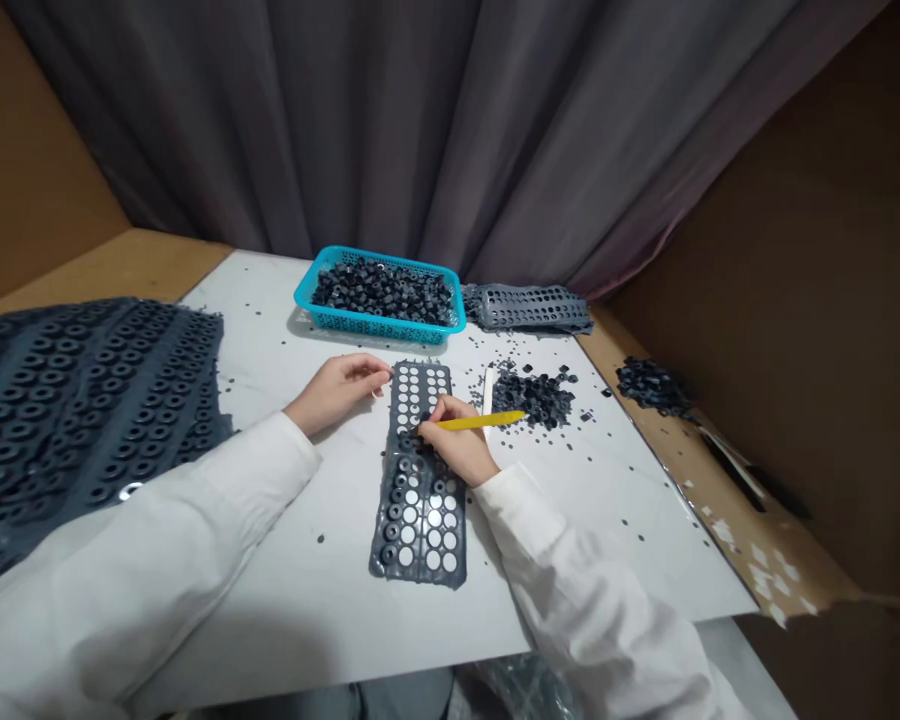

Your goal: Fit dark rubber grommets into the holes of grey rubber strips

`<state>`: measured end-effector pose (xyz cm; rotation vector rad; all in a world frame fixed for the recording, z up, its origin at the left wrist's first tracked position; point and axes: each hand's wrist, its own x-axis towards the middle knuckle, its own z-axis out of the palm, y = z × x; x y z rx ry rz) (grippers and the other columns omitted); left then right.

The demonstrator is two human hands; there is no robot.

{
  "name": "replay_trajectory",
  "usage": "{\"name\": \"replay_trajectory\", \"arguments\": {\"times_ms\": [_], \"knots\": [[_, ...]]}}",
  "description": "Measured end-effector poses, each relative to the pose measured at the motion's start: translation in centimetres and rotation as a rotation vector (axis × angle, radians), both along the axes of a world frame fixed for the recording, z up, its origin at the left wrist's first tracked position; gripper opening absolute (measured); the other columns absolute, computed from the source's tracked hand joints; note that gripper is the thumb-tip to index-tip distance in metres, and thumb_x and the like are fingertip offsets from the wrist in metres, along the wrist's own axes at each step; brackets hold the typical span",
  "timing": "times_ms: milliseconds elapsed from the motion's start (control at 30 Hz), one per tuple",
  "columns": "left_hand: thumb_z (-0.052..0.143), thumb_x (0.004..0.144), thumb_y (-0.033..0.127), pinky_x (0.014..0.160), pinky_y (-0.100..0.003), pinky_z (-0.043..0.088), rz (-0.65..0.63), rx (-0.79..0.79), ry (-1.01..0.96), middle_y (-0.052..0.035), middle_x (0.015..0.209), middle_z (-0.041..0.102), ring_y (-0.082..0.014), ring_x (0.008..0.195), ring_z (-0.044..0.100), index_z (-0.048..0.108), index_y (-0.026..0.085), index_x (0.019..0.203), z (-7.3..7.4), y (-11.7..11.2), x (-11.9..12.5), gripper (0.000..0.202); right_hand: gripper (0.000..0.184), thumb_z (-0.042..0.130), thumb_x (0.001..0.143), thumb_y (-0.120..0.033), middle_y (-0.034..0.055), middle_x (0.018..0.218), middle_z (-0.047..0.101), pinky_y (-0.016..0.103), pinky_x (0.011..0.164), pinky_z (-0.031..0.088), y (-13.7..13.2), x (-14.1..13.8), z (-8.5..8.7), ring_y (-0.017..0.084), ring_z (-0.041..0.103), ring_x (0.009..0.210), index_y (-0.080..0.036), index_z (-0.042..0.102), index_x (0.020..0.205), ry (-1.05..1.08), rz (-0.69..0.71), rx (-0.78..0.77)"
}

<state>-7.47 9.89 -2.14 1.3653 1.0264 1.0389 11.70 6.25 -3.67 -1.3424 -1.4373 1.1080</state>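
A narrow dark rubber sheet [424, 575] lies lengthwise before me, with rows of round holes and raised black rings. White shows through many holes; black rings fill much of the left column and the middle. My left hand [345, 390] is at its upper left edge, thumb and forefinger closed on the rim. A small white ring shape [377, 392] shows under those fingers. My right hand [457, 440] rests over the sheet's middle, gripping a yellow pen-like tool [484, 421]. The tool points left, its working tip hidden or too small to make out.
A blue basket [379, 328] of small black pieces stands at the back. Beside it lie stacked perforated sheets [532, 308]. A white stick [488, 390] borders a heap of black scraps [536, 400]. Large ringed sheets [120, 400] cover the left; more scraps [651, 385] lie right.
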Motion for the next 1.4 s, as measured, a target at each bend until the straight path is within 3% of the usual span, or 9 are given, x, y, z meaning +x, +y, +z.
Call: {"name": "replay_trajectory", "arguments": {"times_ms": [300,600,767,867,967,1100,1200,1300,1400], "knots": [[0.062,0.080,0.020,0.048,-0.012,0.041,-0.132,-0.513,-0.484,-0.0053,0.079,0.060,-0.0038,0.055,0.048,0.062,0.010,0.084,0.1,-0.8,0.8,0.011,0.015,0.058,0.061,-0.019,-0.0068,0.048,0.050,0.022,0.043,0.031,-0.9,1.0,0.7,0.009,0.041,0.043,-0.021,0.043,0.059,0.116,-0.032,0.025],[0.063,0.080,0.019,0.047,-0.010,0.040,-0.155,-0.573,-0.517,-0.0027,0.078,0.055,-0.0021,0.054,0.046,0.056,0.012,0.076,0.0,-0.9,0.6,0.011,0.018,0.064,0.068,-0.029,-0.0036,0.057,0.058,0.023,0.045,0.040,-1.0,0.8,0.6,0.011,0.050,0.045,-0.021,0.048,0.069,0.170,-0.047,0.024],[0.071,0.074,0.024,0.047,-0.012,0.037,-0.189,-0.539,-0.479,-0.0021,0.079,0.055,-0.0024,0.054,0.043,0.054,0.012,0.076,0.0,-1.2,0.8,0.021,0.024,0.059,0.078,-0.043,0.0042,0.084,0.070,0.030,0.061,0.052,-1.4,0.7,1.1,0.017,0.066,0.066,-0.022,0.054,0.090,0.211,-0.050,0.094],[0.074,0.069,0.030,0.046,-0.014,0.031,-0.230,-0.487,-0.403,-0.0003,0.073,0.054,-0.0029,0.053,0.040,0.055,0.012,0.075,0.2,-1.7,1.3,0.027,0.020,0.048,0.087,-0.043,0.0066,0.096,0.071,0.036,0.077,0.052,-1.7,0.4,1.5,0.020,0.068,0.083,-0.023,0.051,0.090,0.211,-0.001,0.205],[0.073,0.069,0.036,0.046,-0.018,0.025,-0.271,-0.404,-0.273,0.0030,0.063,0.049,-0.0036,0.049,0.034,0.054,0.012,0.072,0.4,-2.4,2.3,0.031,0.026,0.063,0.078,-0.035,0.0077,0.102,0.070,0.039,0.087,0.047,-2.1,0.1,1.7,0.022,0.066,0.093,-0.024,0.039,0.078,0.137,0.065,0.311],[0.063,0.076,0.042,0.051,-0.022,0.028,-0.252,-0.245,-0.051,0.0020,0.066,0.050,-0.0074,0.053,0.038,0.056,0.013,0.080,1.5,-3.3,3.1,0.030,0.036,0.067,0.073,-0.028,0.0063,0.088,0.073,0.039,0.080,0.049,-1.8,0.5,1.9,0.022,0.068,0.080,-0.025,0.031,0.073,0.042,0.039,0.363],[0.064,0.074,0.044,0.059,-0.026,0.035,-0.250,0.049,0.328,-0.0020,0.079,0.057,-0.0137,0.066,0.047,0.058,0.016,0.088,3.2,-5.2,3.0,0.031,0.034,0.066,0.072,-0.028,0.0052,0.080,0.072,0.037,0.076,0.050,-0.1,2.9,2.2,0.021,0.068,0.075,-0.025,0.032,0.072,0.035,-0.092,0.398],[0.075,0.062,0.040,0.064,-0.030,0.038,-0.561,0.361,0.762,-0.0025,0.081,0.059,-0.0204,0.076,0.053,0.059,0.018,0.080,4.5,-8.5,3.0,0.032,0.033,0.066,0.068,-0.028,0.0050,0.079,0.070,0.035,0.074,0.049,2.1,7.5,2.4,0.021,0.067,0.077,-0.024,0.034,0.072,-0.103,-0.325,0.454],[0.075,0.064,0.032,0.062,-0.030,0.039,-0.893,0.490,0.907,-0.0035,0.083,0.062,-0.0225,0.079,0.056,0.059,0.018,0.080,4.2,-11.3,3.5,0.026,0.033,0.066,0.062,-0.027,0.0054,0.077,0.069,0.036,0.072,0.046,3.7,12.3,1.9,0.022,0.064,0.069,-0.024,0.034,0.071,-0.450,-0.604,0.464]]}}
